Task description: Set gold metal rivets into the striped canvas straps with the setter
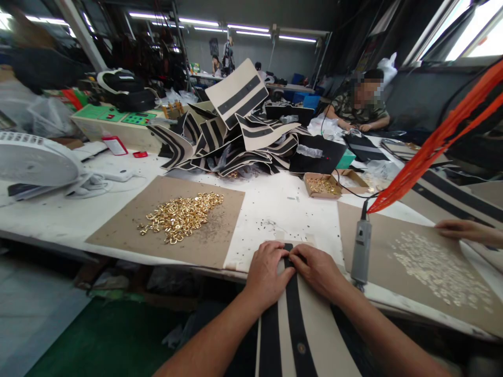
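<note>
A beige panel with black stripes (pixel 322 324) slopes from the table's front edge down toward my body. One round metal fitting (pixel 301 348) sits on its middle stripe. Gripping the far end of this panel is my left hand (pixel 267 275), its fingers bent over the edge and its thumb on the black stripe. My right hand (pixel 317 269) is closed beside it, fingertips pinched together at the same stripe. Whether a small part is between those fingertips is hidden. Just right of my right hand hangs a grey electric screwdriver-like tool (pixel 361 251) on an orange cord.
Gold metal hardware (pixel 184 212) is heaped on a brown board (pixel 129 230). Small pale pieces (pixel 444 269) cover another board, near a co-worker's hand (pixel 467 230). Striped panels (pixel 220 133) pile up behind. A cardboard box (pixel 322 186) holds gold parts. A white fan (pixel 35 159) stands left.
</note>
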Available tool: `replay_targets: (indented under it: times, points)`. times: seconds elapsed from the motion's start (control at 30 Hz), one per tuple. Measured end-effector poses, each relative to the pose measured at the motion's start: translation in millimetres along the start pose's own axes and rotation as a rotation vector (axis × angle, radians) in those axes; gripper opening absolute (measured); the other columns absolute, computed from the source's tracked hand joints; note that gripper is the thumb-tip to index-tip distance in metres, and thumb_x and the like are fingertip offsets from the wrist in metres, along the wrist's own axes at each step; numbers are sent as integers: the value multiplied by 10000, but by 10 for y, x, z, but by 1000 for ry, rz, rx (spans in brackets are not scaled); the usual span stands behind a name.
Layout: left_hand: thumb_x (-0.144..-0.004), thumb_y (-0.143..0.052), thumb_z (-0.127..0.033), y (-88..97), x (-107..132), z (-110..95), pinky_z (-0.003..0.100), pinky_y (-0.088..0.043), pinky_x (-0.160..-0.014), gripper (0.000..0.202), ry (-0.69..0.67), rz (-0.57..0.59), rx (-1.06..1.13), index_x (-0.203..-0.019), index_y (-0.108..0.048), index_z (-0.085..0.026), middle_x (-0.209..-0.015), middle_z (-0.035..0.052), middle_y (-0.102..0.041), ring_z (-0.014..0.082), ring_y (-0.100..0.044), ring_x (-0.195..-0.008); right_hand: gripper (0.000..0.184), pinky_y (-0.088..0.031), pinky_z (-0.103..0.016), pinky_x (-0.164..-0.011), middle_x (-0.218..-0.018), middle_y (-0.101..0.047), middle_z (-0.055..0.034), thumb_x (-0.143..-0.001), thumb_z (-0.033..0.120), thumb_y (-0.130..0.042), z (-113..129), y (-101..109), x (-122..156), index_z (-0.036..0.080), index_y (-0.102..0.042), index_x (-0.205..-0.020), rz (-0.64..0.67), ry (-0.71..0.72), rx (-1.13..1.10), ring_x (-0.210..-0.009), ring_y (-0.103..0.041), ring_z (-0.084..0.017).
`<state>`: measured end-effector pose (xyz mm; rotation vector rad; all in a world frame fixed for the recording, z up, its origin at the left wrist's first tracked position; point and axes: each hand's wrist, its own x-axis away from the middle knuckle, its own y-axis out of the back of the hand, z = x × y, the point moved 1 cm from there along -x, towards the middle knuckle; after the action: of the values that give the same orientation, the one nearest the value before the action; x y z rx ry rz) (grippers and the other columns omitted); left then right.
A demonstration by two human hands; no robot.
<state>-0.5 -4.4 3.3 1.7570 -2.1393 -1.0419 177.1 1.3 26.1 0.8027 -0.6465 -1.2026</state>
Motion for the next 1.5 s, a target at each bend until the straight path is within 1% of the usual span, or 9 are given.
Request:
replay_targets:
  times: [0.67, 0.8, 0.87, 0.93, 1.0, 1.07, 1.23, 1.4, 1.5]
  points:
    - [-758, -821, -174, 8, -20, -23, 484, -447, -1109, 353, -18, 6, 5, -1087, -708, -231, -1258, 61, -669, 272, -548, -1240, 69, -331, -289, -657, -764, -685, 6, -848, 203, -653, -9, 24, -152, 221, -675, -786, -30, -120, -30, -741, -585, -184]
    - [-756, -809, -152, 24, -30, -51, 502, -456, -1099, 344, -23, 0, 2, -1075, -704, -226, -1254, 67, -668, 274, -559, -1231, 93, -406, -286, -693, -820, -704, 11, -906, 238, -611, 53, 101, -55, 236, -700, -879, -58, -76, -129, -766, -616, -179]
    - [-756, -809, -150, 27, -32, -55, 506, -461, -1091, 336, -23, -1, -4, -1068, -702, -218, -1256, 70, -669, 274, -566, -1223, 160, -458, -298, -732, -888, -709, -9, -958, 325, -566, 55, 189, 123, 237, -698, -981, -211, -62, -224, -791, -630, -187]
    - [-756, -815, -157, 25, -32, -51, 506, -462, -1088, 328, -17, 0, -6, -1058, -705, -219, -1255, 68, -671, 274, -568, -1219, 255, -488, -326, -725, -926, -695, -41, -959, 434, -572, -12, 289, 366, 223, -682, -1050, -501, -120, -253, -777, -626, -208]
    - [-755, -820, -165, 22, -31, -48, 502, -458, -1090, 324, -14, 5, -4, -1054, -712, -229, -1256, 61, -670, 274, -565, -1223, 388, -504, -362, -732, -995, -678, -78, -914, 526, -617, -150, 369, 599, 206, -662, -1129, -792, -227, -162, -800, -627, -236]
    - [-756, -822, -165, 21, -29, -49, 495, -454, -1095, 322, -13, 10, 1, -1052, -720, -241, -1258, 53, -667, 272, -561, -1227, 575, -518, -405, -788, -1139, -645, -134, -865, 591, -648, -332, 403, 738, 172, -616, -1258, -931, -307, -63, -915, -634, -280]
    - [-758, -822, -163, 26, -19, -59, 488, -459, -1087, 300, -3, 14, 2, -1033, -743, -253, -1247, 50, -670, 269, -569, -1220, 877, -486, -519, -944, -1277, -598, -237, -769, 694, -609, -742, 339, 654, 66, -536, -1378, -772, -466, -5, -1150, -576, -392]
    - [-752, -836, -185, 28, 4, -48, 469, -467, -1076, 286, 3, 4, 12, -1017, -757, -258, -1244, 43, -675, 265, -570, -1229, 528, -506, -498, -823, -934, -719, -121, -795, 605, -628, -698, 363, 501, 182, -676, -1108, -528, -577, -231, -883, -664, -349]
    - [-756, -834, -200, 28, 8, -40, 473, -468, -1072, 280, 6, 4, 15, -1018, -762, -265, -1250, 48, -673, 271, -567, -1232, 457, -537, -416, -732, -952, -727, -88, -829, 577, -678, -426, 449, 404, 218, -651, -1111, -596, -391, -649, -825, -693, -292]
